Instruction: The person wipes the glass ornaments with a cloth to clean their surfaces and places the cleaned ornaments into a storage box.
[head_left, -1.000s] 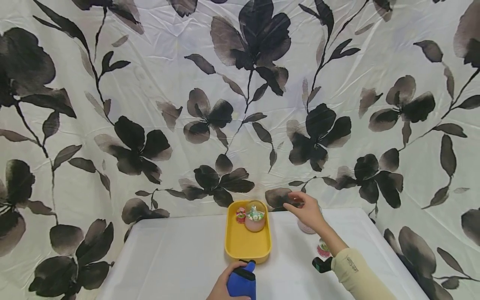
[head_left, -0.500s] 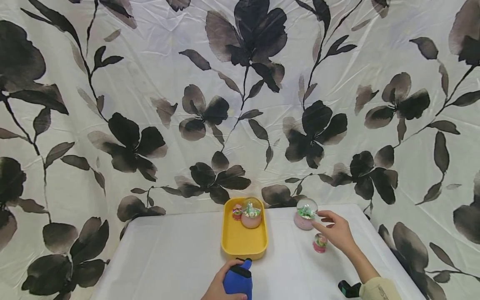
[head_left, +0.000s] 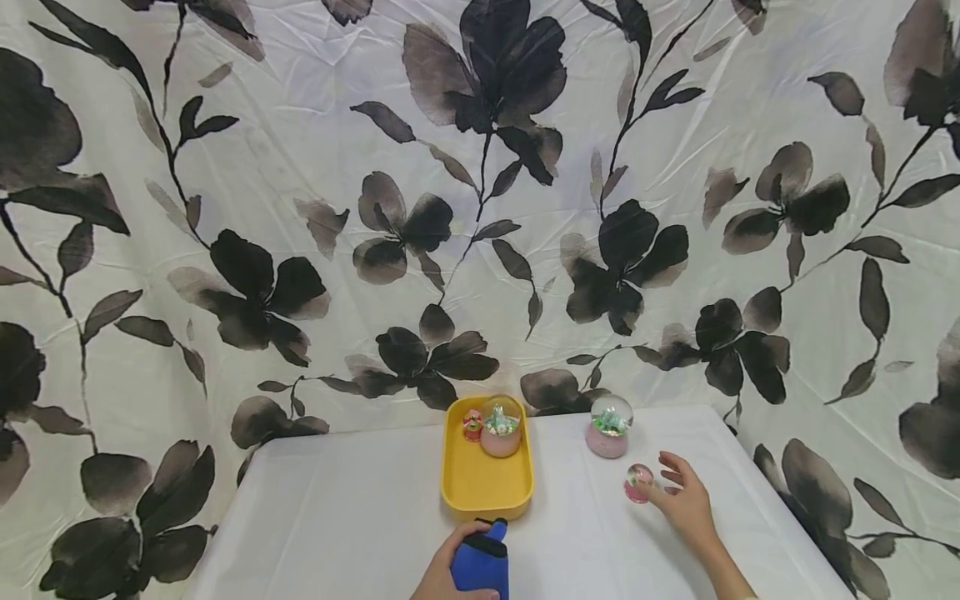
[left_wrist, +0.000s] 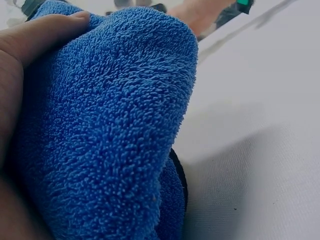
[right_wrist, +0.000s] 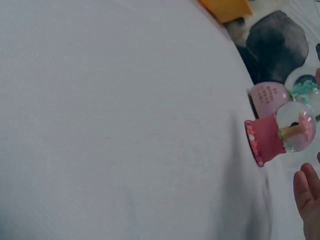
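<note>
My left hand point(head_left: 442, 575) grips a folded blue terry towel point(head_left: 480, 568) with black edging; it fills much of the left wrist view, thumb over its top. Right of the tray stands a small snow globe point(head_left: 637, 484) with a dark pink base. Beside it is my right hand point(head_left: 688, 508), fingers apart, the thumb tip overlapping the globe in the head view. In the right wrist view, the visible fingers point(right_wrist: 308, 186) are clear of the small snow globe point(right_wrist: 270, 137). A larger snow globe point(head_left: 608, 442) with a pale pink base stands behind it.
A yellow tray point(head_left: 483, 498) stands mid-table, holding another large snow globe point(head_left: 500, 439) and a small one point(head_left: 472, 426) at its far end. The white-covered table point(head_left: 345, 508) ends at a floral curtain point(head_left: 322, 167) behind.
My right hand has moved from above the large snow globe down and right, then forward beside the small one. The left hand keeps its grip on the towel. The view shifts slightly.
</note>
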